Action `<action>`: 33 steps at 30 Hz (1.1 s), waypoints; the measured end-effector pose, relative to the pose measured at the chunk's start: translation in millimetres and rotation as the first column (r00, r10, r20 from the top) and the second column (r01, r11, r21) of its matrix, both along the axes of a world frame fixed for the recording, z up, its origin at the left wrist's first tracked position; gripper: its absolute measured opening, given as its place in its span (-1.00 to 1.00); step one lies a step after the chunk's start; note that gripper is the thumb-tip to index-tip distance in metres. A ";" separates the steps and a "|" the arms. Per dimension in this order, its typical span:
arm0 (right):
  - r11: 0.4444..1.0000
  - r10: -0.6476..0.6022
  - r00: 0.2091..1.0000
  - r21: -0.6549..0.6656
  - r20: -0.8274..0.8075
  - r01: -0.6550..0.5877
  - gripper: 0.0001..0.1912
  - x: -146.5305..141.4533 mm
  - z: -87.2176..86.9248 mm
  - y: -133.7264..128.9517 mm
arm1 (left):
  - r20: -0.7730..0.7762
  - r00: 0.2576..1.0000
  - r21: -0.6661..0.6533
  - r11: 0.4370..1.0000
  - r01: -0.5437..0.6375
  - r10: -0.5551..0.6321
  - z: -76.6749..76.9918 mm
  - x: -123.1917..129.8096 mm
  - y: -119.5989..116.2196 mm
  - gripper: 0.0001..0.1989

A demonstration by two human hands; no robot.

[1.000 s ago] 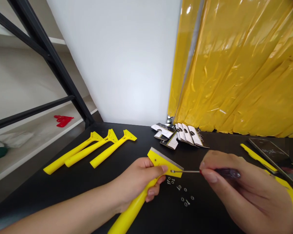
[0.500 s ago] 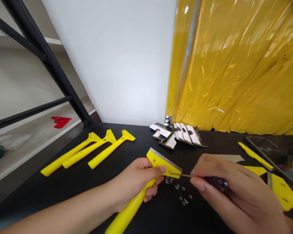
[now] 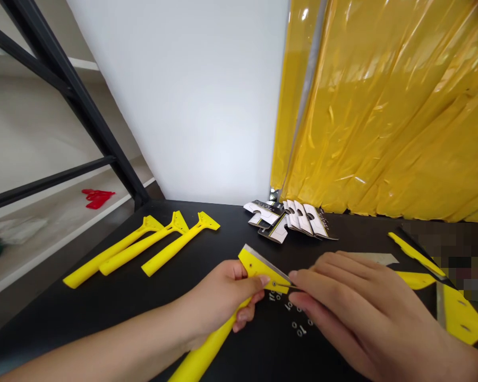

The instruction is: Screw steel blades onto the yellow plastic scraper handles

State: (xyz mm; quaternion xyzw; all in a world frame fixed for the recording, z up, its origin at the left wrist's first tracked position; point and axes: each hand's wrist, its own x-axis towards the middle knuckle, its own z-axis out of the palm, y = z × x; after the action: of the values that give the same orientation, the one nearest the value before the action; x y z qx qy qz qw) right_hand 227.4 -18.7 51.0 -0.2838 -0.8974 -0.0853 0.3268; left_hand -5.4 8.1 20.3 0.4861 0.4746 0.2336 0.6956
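My left hand (image 3: 223, 302) grips a yellow plastic scraper (image 3: 258, 270) by its neck, with the long handle running down towards me and a steel blade along the far edge of the head. My right hand (image 3: 354, 313) is shut around a screwdriver (image 3: 289, 286), and its handle is hidden in my fingers. The thin shaft reaches to a small screw (image 3: 274, 285) in the scraper head. Small screws and washers (image 3: 297, 321) lie on the black table (image 3: 231, 223) just below the scraper head, partly behind my right hand.
Three yellow scrapers (image 3: 167, 249) lie side by side at the left. White-and-black card packaging (image 3: 287, 220) is piled at the back. To the right lie loose yellow parts (image 3: 462, 318) and a steel blade (image 3: 376, 258). A pixelated patch covers the right edge. A yellow plastic curtain (image 3: 382, 106) hangs behind.
My right hand has moved left, closer to the scraper head, and now covers the screwdriver handle. The screwdriver shaft looks shorter. My left hand and the scraper have barely moved.
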 end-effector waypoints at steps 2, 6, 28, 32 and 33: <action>1.000 -0.014 0.995 0.008 0.103 0.013 -0.83 1.0 1.1 1.1 | -0.040 0.998 0.030 0.998 -0.047 0.048 -1.1 -1.5 2.9 -0.61; 0.984 -0.175 0.969 0.060 0.173 0.167 -0.78 2.0 0.5 1.3 | -0.097 0.991 0.091 0.992 -0.087 0.095 -0.5 -5.4 9.9 -0.62; 0.950 -0.310 0.925 0.039 0.219 0.309 -0.82 -6.5 -22.6 10.8 | -0.117 0.992 0.184 0.983 -0.023 0.045 -0.1 -11.6 27.7 -0.65; 0.946 -0.323 0.917 0.052 0.234 0.320 -0.81 -6.9 -23.7 9.9 | -0.135 0.989 0.189 0.982 -0.029 0.055 0.2 -11.9 28.0 -0.65; 0.944 -0.330 0.913 0.053 0.238 0.327 -0.80 -7.0 -24.0 9.5 | -0.137 0.989 0.187 0.982 -0.025 0.052 0.4 -12.0 28.0 -0.65</action>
State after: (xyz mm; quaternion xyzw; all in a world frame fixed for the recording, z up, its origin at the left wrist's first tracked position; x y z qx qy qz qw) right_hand 220.4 -9.2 27.0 -0.4158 -0.8697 -0.1788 0.1969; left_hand -17.3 36.1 20.7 0.5544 0.5084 0.2549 0.6076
